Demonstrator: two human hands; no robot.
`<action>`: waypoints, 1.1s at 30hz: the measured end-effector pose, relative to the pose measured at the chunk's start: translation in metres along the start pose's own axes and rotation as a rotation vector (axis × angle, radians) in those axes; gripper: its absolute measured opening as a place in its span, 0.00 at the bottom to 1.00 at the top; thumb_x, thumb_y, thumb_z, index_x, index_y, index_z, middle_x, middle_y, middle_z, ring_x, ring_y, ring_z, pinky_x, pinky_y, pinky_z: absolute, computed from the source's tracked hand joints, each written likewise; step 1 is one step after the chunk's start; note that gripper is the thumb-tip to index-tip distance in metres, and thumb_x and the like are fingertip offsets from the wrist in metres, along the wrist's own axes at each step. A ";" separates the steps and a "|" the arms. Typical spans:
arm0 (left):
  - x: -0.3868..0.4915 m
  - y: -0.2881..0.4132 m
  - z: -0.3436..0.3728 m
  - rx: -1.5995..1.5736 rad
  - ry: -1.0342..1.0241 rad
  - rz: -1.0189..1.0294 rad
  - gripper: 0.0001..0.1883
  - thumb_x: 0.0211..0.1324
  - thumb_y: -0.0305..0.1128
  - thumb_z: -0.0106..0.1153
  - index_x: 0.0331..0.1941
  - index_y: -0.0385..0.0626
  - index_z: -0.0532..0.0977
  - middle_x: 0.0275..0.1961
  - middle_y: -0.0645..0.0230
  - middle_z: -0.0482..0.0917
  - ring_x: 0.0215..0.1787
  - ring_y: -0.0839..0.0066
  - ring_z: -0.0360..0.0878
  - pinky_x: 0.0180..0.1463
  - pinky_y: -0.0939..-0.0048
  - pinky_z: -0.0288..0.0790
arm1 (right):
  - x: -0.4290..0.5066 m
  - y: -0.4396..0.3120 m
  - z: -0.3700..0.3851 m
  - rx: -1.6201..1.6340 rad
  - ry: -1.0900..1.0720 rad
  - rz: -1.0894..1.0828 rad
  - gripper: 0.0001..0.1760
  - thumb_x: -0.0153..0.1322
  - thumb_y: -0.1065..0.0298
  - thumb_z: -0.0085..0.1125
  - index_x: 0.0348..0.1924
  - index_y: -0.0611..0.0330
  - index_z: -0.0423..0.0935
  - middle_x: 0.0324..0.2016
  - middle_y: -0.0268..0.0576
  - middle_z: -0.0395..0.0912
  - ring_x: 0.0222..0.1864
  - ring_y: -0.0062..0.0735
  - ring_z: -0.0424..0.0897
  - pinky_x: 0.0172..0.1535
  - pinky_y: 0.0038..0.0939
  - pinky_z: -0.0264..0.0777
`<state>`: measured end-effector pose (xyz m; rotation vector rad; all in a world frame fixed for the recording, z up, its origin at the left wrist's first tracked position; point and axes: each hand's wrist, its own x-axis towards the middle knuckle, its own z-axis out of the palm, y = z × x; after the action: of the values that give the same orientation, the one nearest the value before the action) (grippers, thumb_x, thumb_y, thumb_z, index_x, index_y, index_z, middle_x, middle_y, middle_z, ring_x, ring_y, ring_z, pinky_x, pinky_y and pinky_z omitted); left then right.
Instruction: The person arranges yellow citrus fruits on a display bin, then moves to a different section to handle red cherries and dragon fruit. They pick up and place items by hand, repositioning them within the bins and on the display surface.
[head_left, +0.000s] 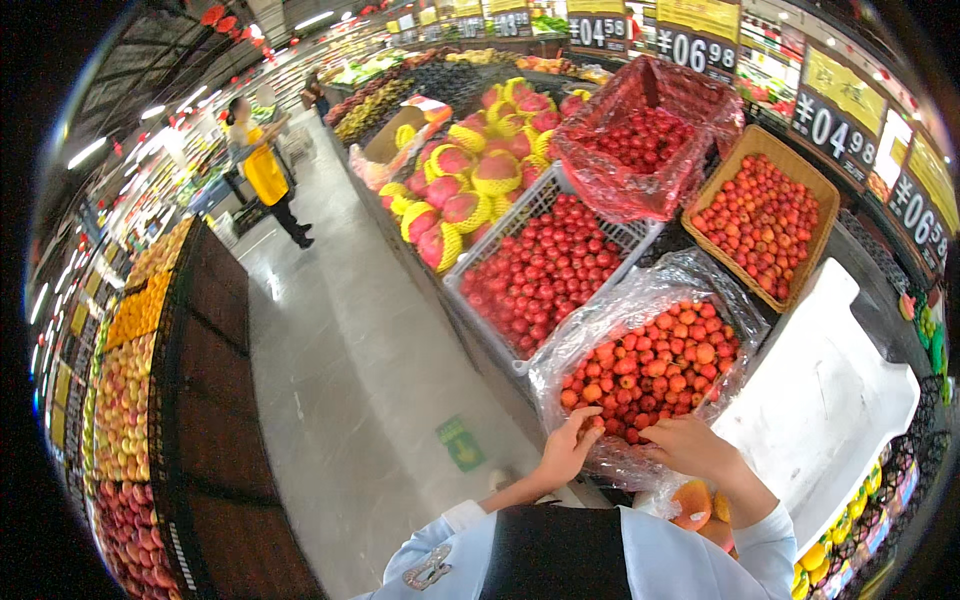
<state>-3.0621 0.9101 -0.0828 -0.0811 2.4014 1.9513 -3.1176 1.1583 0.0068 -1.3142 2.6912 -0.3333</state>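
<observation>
Small orange-red fruits (652, 367), like crab apples or hawthorns, fill a container lined with a clear plastic bag (551, 375). My left hand (564, 452) is at the near left edge of this heap, with a small red fruit (594, 423) between thumb and fingers. Close by, my right hand (694, 448) reaches over the near edge, fingertips at the fruits and the bag's rim. Whether it grips anything is hidden. Beyond the bag, a grey plastic crate (480, 259) holds darker red hawthorns (540, 274).
A white foam box (817, 412) stands at the right. Farther back are a wicker basket (701, 225) of small fruits, a red plastic-lined box (600, 180) and large fruits in yellow foam nets (457, 180). Across the aisle floor (352, 360), fruit shelves line the left; a person (262, 169) stands there.
</observation>
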 end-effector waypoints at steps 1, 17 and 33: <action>0.001 0.001 -0.001 0.051 -0.007 0.027 0.19 0.76 0.33 0.58 0.66 0.46 0.74 0.52 0.58 0.85 0.52 0.69 0.83 0.58 0.66 0.76 | -0.001 -0.001 0.000 0.011 0.012 -0.001 0.15 0.75 0.53 0.62 0.49 0.51 0.84 0.35 0.42 0.84 0.39 0.45 0.86 0.43 0.46 0.78; -0.015 -0.017 -0.047 0.083 -0.083 0.289 0.15 0.69 0.28 0.63 0.58 0.42 0.80 0.51 0.53 0.85 0.52 0.53 0.86 0.55 0.60 0.79 | 0.040 -0.054 -0.031 -0.031 0.326 -0.081 0.11 0.63 0.75 0.62 0.39 0.58 0.81 0.32 0.43 0.78 0.35 0.49 0.83 0.38 0.44 0.79; -0.061 -0.068 -0.246 0.224 0.164 0.467 0.19 0.68 0.41 0.66 0.54 0.43 0.76 0.42 0.53 0.85 0.45 0.49 0.85 0.48 0.54 0.79 | 0.234 -0.261 0.066 0.579 0.328 0.028 0.11 0.80 0.70 0.58 0.52 0.65 0.80 0.35 0.60 0.84 0.36 0.57 0.87 0.38 0.44 0.80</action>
<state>-2.9971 0.6561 -0.0948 0.3750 2.9447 1.8728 -3.0482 0.8084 0.0050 -1.1117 2.5315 -1.3059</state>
